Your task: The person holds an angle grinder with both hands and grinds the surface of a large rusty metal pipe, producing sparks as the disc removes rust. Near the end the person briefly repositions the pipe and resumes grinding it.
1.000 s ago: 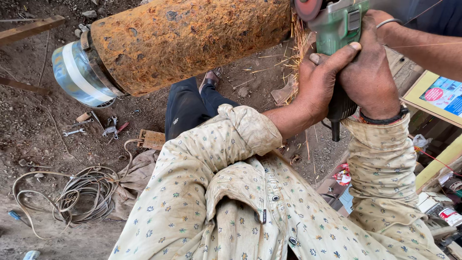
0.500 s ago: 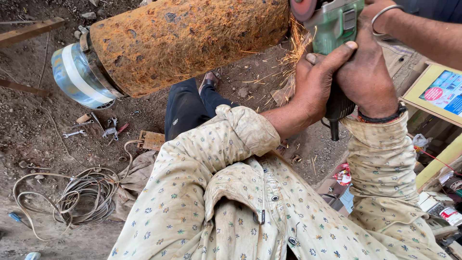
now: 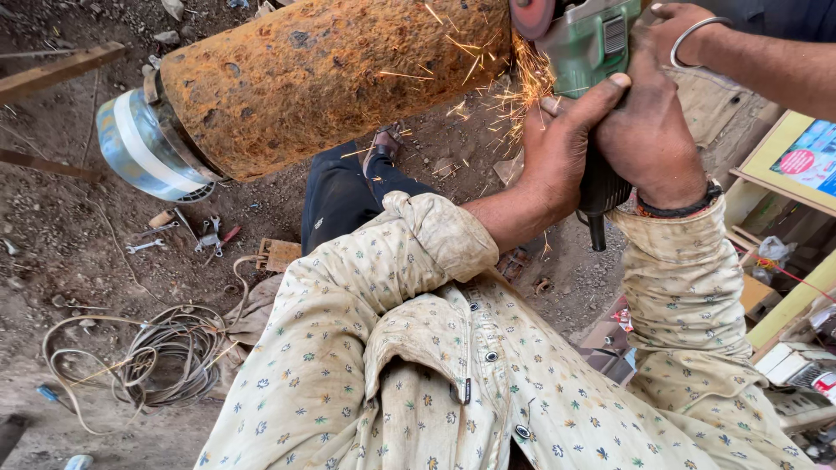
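Both my hands grip a green angle grinder point(image 3: 592, 43) at the top right. My left hand point(image 3: 562, 144) wraps its body from below, thumb up along the housing. My right hand point(image 3: 653, 130) clasps the rear handle, a dark band at the wrist. The grinder's disc point(image 3: 533, 16) touches the end of a big rusty orange cylinder point(image 3: 331, 78), and sparks spray down from the contact. The cylinder's far end has a blue and white band point(image 3: 139, 148). Another person's hand with a metal bangle point(image 3: 688, 35) rests by the grinder at the top right.
On the dirt floor lie a coil of wire point(image 3: 165, 357), wrenches and small tools point(image 3: 187, 235) and a small wooden block point(image 3: 277, 254). A wooden plank point(image 3: 52, 71) lies at the upper left. Boxes and a yellow-framed board point(image 3: 797, 161) crowd the right edge.
Sparks now fly from the disc against the cylinder's end, where a second ago there were few. My hands and the grinder hold nearly the same place.
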{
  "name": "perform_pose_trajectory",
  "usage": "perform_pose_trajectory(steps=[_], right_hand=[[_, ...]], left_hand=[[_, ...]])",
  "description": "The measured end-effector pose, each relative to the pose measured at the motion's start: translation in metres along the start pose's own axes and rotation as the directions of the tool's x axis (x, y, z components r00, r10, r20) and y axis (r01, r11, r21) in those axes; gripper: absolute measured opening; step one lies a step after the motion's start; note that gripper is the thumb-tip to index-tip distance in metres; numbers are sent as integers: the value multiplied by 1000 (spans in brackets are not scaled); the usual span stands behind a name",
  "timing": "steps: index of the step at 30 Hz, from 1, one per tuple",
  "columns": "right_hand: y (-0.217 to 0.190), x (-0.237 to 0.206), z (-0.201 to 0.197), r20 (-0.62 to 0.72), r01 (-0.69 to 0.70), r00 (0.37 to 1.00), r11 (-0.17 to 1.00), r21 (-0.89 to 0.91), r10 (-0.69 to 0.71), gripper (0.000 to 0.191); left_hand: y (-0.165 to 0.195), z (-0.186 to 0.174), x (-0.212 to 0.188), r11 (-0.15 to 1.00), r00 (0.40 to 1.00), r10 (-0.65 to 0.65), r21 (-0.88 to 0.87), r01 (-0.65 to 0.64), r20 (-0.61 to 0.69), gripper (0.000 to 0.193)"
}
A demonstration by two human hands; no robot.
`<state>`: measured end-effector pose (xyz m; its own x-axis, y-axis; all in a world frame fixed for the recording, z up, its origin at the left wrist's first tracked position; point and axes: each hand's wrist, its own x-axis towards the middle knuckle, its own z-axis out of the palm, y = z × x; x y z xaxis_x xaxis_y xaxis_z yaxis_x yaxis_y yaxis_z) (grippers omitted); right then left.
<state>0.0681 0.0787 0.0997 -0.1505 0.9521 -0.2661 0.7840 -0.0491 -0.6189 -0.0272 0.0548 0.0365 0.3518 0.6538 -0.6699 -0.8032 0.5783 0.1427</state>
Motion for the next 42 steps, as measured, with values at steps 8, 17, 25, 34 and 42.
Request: perform_pose_trajectory(steps=[8,17,25,34,42], right_hand=[[19,-8,4,-6,-55,998,998,10,55,70],[9,-16,0,-35,-127,991,989,74,130,74],[24,-11,4,-78,28,997,993,118,-19,68],[29,-11,7,-49,-5,999,995,97,10,84],[14,-10,-4,-15,-56,998,993,104,58,86]], left_hand=[[7,3,-9,999,996,47,23,-49,77,34],[0,7,-18,991,992,98,81,-104,73,39],[-1,1,-8,985,996,80,148,-85,38,50],[5,0,-7,993,998,16,115,-23,56,45],[-4,-2,-5,997,1000,7,72,-9,27,42]])
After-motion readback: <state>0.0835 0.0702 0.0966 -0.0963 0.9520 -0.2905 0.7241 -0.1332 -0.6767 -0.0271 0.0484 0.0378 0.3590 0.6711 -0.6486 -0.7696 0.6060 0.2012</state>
